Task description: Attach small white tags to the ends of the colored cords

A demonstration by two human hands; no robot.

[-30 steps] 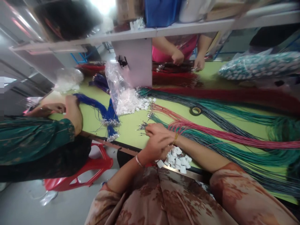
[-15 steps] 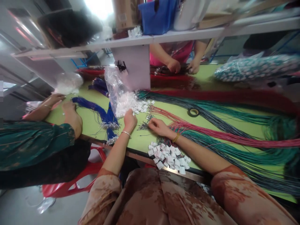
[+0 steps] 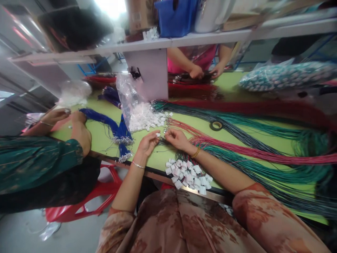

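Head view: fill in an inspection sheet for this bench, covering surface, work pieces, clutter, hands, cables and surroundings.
Surface: yellow-green tabletop, largely covered at right.
Work pieces: white heap at near edge; loose white pieces by clear bag.
Clutter: black tape roll beside grey wires.
Hands: left hand pinches a small white piece; right hand at metal wire ends, grip unclear.
Cables: red wires and green wires run right; blue wires left.
Surroundings: shelf, red stool, co-worker's hand opposite.

no text, number or sign can be read; the cardboard box (image 3: 144, 19) shows only blurred marks (image 3: 136, 17).
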